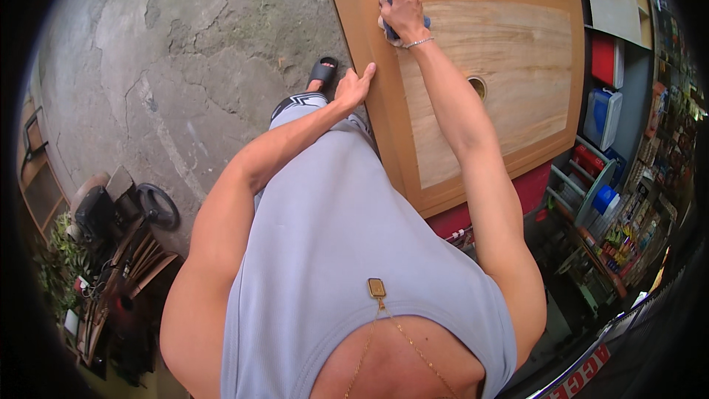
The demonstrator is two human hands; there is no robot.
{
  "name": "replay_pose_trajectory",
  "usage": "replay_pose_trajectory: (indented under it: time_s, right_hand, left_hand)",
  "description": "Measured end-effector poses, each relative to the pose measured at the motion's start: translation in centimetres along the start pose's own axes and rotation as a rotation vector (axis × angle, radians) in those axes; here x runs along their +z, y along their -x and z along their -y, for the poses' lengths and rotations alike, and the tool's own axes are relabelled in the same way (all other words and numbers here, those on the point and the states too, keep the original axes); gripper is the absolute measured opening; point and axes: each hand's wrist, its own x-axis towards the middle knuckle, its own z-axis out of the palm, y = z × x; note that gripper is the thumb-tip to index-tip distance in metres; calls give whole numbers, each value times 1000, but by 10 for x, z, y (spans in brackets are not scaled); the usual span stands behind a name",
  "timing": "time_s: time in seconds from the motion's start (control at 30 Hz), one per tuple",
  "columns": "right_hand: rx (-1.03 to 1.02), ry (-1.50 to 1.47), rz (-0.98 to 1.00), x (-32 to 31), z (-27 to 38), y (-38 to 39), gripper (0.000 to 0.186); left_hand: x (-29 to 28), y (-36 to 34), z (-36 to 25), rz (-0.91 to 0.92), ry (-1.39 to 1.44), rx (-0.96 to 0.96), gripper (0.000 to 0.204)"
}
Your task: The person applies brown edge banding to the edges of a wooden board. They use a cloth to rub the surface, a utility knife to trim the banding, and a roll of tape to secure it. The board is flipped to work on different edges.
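On the wooden door panel (509, 52), far corner | right hand (404, 11) fingers curled, pressing a blue-white cloth pad (389, 28) onto the frame | left hand (354, 86) fingers together, resting flat on the panel's near edge | cracked concrete floor (185, 52) beside.

A red support (473, 216) carries 1 wooden door panel (517, 52) lying flat, above the cracked concrete floor (185, 52).
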Motion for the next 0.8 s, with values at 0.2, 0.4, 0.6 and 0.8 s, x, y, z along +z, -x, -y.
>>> replay_pose_trajectory:
  time_s: [0.2,0.4,0.6,0.8]
  right_hand:
    - [-6,34,-81,10,-4,-21,12]
    - [259,-112,-152,-27,10,27,16]
    - [760,-364,-75,-106,32,221,25]
    - [1173,129,-111,-150,4,405,29]
  left_hand:
    - [-13,16,-14,125,102,-26,77]
    - [-36,32,-3,-391,-312,439,66]
    - [-66,17,-64,-222,-534,1054,36]
    - [-48,-30,-132,169,-1021,1076,24]
